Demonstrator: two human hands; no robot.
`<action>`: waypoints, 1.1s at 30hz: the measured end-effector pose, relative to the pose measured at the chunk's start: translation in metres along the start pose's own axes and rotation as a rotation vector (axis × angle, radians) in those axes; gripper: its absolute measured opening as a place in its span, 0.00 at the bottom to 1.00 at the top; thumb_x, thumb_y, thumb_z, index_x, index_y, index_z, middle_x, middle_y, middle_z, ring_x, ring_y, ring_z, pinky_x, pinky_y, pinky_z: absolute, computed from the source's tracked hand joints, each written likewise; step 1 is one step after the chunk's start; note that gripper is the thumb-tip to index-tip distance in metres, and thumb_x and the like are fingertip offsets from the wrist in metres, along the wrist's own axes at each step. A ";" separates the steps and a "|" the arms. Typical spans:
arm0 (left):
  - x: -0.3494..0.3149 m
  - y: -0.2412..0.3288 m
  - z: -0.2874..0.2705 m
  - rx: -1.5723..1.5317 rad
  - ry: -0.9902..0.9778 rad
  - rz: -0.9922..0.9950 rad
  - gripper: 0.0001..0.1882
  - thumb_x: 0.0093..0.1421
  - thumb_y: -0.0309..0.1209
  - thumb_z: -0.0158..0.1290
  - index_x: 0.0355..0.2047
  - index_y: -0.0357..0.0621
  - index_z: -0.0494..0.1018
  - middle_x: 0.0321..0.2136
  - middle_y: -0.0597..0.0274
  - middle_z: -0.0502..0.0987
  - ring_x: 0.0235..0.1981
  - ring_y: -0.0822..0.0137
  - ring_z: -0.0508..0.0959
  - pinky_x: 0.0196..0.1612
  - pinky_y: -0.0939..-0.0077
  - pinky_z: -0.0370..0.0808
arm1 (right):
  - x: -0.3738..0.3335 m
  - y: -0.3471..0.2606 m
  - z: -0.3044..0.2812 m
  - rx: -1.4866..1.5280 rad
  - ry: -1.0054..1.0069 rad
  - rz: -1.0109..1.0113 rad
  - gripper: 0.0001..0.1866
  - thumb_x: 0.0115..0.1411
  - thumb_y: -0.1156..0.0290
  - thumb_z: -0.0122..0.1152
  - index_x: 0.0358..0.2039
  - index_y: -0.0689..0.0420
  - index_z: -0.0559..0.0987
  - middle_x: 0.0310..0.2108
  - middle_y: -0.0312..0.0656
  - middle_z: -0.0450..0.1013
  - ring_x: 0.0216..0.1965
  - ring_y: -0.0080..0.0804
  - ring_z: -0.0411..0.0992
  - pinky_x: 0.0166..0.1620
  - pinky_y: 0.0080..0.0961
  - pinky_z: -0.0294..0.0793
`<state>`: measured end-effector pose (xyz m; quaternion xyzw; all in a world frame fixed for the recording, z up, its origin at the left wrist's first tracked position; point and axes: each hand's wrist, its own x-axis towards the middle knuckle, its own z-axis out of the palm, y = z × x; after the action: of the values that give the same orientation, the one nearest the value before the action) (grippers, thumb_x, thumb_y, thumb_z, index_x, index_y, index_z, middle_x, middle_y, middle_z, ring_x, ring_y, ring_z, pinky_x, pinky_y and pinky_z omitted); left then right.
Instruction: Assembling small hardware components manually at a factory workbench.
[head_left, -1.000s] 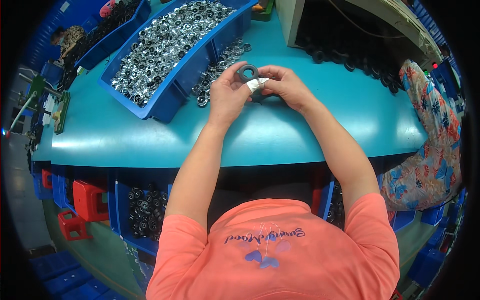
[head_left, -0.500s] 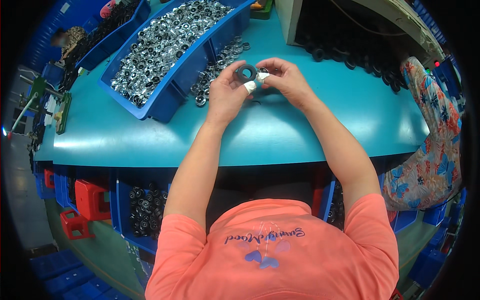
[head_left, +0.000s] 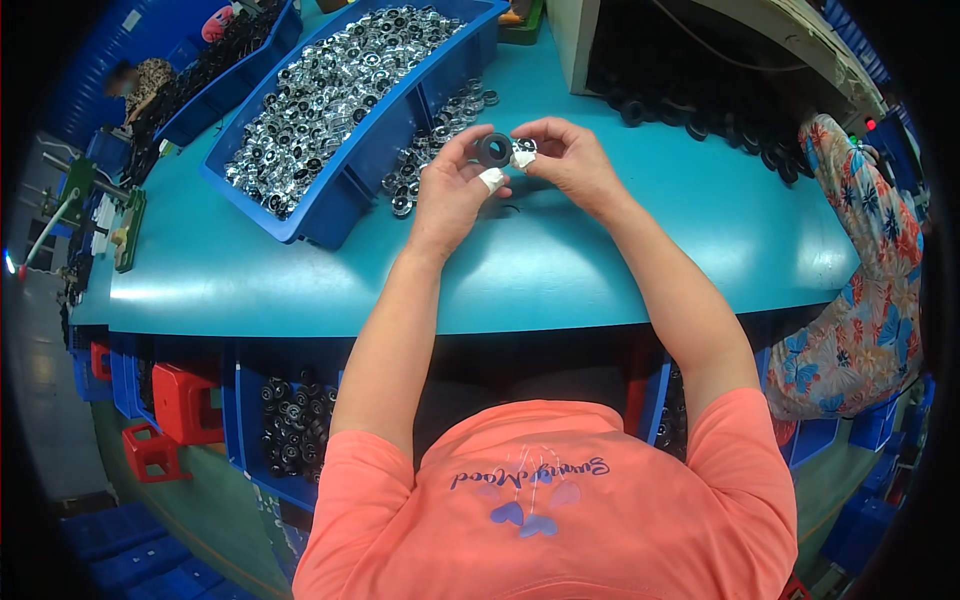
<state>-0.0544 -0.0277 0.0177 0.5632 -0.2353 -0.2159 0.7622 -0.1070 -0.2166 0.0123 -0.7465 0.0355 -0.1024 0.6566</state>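
Observation:
Above the turquoise table [head_left: 560, 290], my left hand [head_left: 453, 188] pinches a black rubber ring [head_left: 494, 150] by its left side, its hole facing up toward me. Close beside it, my right hand [head_left: 570, 165] grips a small shiny silver wheel hub [head_left: 523, 147] with a dark centre. The ring and the hub are side by side, almost touching; I cannot tell whether they meet. White tape wraps both thumbs. Just left of my hands, loose silver hubs [head_left: 402, 185] lie on the table against a blue bin.
A long blue bin [head_left: 330, 205] heaped with silver hubs stands at the far left. Black rubber rings [head_left: 690, 122] spill from a box at the far right. A person in a floral garment [head_left: 850, 320] sits at the right. Dark wheels [head_left: 295, 420] fill a bin below the table edge.
My right hand has turned the silver hub so more of its face shows. The left thumb has dropped slightly away from the ring.

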 end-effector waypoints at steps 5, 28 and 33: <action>-0.002 0.004 -0.001 -0.117 -0.014 -0.058 0.30 0.57 0.14 0.52 0.61 0.37 0.63 0.51 0.56 0.72 0.41 0.67 0.79 0.43 0.72 0.82 | -0.006 -0.016 0.005 -0.197 0.030 -0.005 0.19 0.53 0.81 0.64 0.48 0.60 0.79 0.41 0.38 0.79 0.39 0.20 0.77 0.44 0.19 0.76; -0.002 0.003 -0.009 -0.263 -0.052 -0.091 0.29 0.57 0.18 0.56 0.60 0.40 0.63 0.54 0.57 0.72 0.42 0.67 0.79 0.42 0.72 0.81 | -0.012 -0.029 0.005 0.002 0.022 -0.217 0.20 0.55 0.76 0.71 0.50 0.56 0.80 0.40 0.33 0.76 0.43 0.21 0.76 0.48 0.20 0.78; -0.003 0.004 -0.001 -0.054 -0.010 -0.025 0.30 0.57 0.21 0.60 0.59 0.39 0.64 0.51 0.58 0.73 0.47 0.68 0.79 0.42 0.74 0.81 | -0.013 -0.025 0.009 -0.135 0.049 -0.233 0.15 0.55 0.77 0.71 0.44 0.58 0.80 0.39 0.33 0.77 0.42 0.21 0.77 0.47 0.19 0.78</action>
<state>-0.0559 -0.0246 0.0210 0.5441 -0.2261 -0.2343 0.7733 -0.1198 -0.2021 0.0342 -0.7852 -0.0286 -0.1935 0.5875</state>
